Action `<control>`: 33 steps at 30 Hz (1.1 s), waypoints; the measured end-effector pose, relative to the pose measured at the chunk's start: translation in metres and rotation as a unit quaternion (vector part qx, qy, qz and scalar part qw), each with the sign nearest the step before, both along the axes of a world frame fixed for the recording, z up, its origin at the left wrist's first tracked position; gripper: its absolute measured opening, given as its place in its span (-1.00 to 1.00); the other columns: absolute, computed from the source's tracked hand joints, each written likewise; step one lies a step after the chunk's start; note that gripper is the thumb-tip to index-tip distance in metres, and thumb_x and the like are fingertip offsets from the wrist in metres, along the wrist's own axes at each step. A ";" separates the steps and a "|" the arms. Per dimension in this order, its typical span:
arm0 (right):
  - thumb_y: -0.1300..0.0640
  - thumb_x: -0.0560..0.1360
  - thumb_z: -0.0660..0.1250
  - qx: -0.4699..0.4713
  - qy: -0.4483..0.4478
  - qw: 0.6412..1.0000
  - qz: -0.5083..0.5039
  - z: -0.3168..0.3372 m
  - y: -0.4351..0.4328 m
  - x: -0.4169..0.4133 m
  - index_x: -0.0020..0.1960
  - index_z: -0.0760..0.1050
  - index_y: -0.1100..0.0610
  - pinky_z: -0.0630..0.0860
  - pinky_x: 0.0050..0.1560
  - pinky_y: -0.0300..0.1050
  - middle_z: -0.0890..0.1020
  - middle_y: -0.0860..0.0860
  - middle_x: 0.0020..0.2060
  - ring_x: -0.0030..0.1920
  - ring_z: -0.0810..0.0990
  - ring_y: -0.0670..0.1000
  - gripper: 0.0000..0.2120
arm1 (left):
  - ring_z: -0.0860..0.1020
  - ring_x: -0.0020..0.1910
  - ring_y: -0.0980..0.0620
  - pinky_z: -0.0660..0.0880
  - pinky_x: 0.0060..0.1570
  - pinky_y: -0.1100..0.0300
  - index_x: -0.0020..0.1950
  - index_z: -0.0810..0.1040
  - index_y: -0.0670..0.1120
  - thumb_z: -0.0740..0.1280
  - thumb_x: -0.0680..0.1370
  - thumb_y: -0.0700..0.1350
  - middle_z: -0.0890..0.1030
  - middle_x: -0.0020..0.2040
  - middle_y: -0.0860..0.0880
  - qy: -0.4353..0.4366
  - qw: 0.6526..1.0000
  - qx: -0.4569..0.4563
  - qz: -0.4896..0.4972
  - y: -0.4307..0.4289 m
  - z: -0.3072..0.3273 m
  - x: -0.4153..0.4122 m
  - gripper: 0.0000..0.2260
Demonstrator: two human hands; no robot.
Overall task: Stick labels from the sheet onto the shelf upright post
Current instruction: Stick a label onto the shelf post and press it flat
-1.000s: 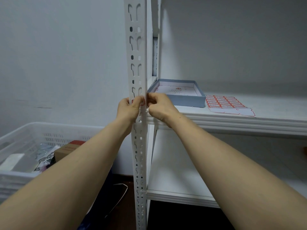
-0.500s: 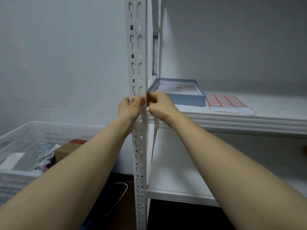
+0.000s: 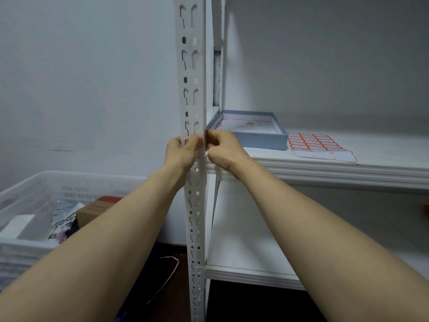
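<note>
A white perforated upright post [image 3: 193,73] runs top to bottom through the middle of the view. A small red-bordered label [image 3: 194,141] lies across the post's front at shelf height. My left hand [image 3: 180,152] holds the label's left end against the post, thumb over it. My right hand [image 3: 222,148] pinches the label's right end round the post's edge. The label sheet [image 3: 318,145], white with rows of red-framed labels, lies flat on the shelf to the right.
A shallow blue box [image 3: 253,131] sits on the white shelf [image 3: 325,168] between the post and the sheet. A white plastic crate [image 3: 34,205] with a cardboard box and packets stands low on the left. A lower shelf [image 3: 243,252] is beneath.
Both hands stay on the label at the post; only tiny finger shifts show between the frames.
</note>
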State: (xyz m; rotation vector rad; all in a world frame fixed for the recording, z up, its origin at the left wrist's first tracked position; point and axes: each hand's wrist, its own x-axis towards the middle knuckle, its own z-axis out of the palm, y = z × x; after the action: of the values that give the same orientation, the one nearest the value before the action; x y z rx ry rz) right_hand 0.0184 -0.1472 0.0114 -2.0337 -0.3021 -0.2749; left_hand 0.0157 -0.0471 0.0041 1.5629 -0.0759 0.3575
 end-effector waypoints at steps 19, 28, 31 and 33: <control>0.42 0.41 0.19 -0.004 -0.004 1.000 -0.003 0.002 0.000 -0.004 0.24 0.52 0.16 0.46 0.28 0.01 0.63 0.07 0.13 0.17 0.55 0.06 -0.56 | 0.28 -0.39 0.02 0.22 -0.42 0.20 -0.35 0.35 -0.09 0.26 0.53 -0.20 0.33 -0.40 -0.06 0.015 1.000 0.011 0.005 -0.002 0.003 -0.005 -0.75; 0.42 0.39 0.19 -0.005 -0.002 1.000 -0.007 0.000 0.001 -0.001 0.22 0.54 0.16 0.45 0.29 0.01 0.63 0.07 0.11 0.18 0.55 0.06 -0.55 | 0.38 -0.30 -0.03 0.31 -0.31 0.17 -0.26 0.46 -0.13 0.35 0.45 -0.08 0.43 -0.27 -0.15 0.024 0.999 0.007 -0.025 0.002 0.005 -0.010 -0.83; 0.42 0.39 0.19 -0.003 0.002 1.000 -0.006 0.000 0.002 -0.001 0.24 0.52 0.16 0.44 0.30 0.04 0.62 0.07 0.13 0.20 0.54 0.07 -0.54 | 0.35 -0.38 0.05 0.30 -0.38 0.25 -0.32 0.42 -0.09 0.29 0.53 -0.18 0.42 -0.35 -0.06 0.014 1.000 0.020 -0.014 0.000 0.003 -0.009 -0.78; 0.42 0.40 0.19 -0.007 0.001 1.000 -0.006 0.000 0.001 -0.002 0.25 0.51 0.16 0.44 0.30 0.06 0.61 0.08 0.15 0.21 0.53 0.08 -0.53 | 0.32 -0.39 0.05 0.30 -0.42 0.30 -0.34 0.40 -0.09 0.28 0.53 -0.20 0.39 -0.38 -0.04 0.010 1.000 0.024 -0.009 0.000 0.003 -0.008 -0.76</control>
State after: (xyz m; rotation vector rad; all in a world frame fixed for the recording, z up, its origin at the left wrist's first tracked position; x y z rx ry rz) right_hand 0.0168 -0.1464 0.0114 -2.0494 -0.2919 -0.2795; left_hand 0.0082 -0.0475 0.0073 1.6125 -0.0838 0.3266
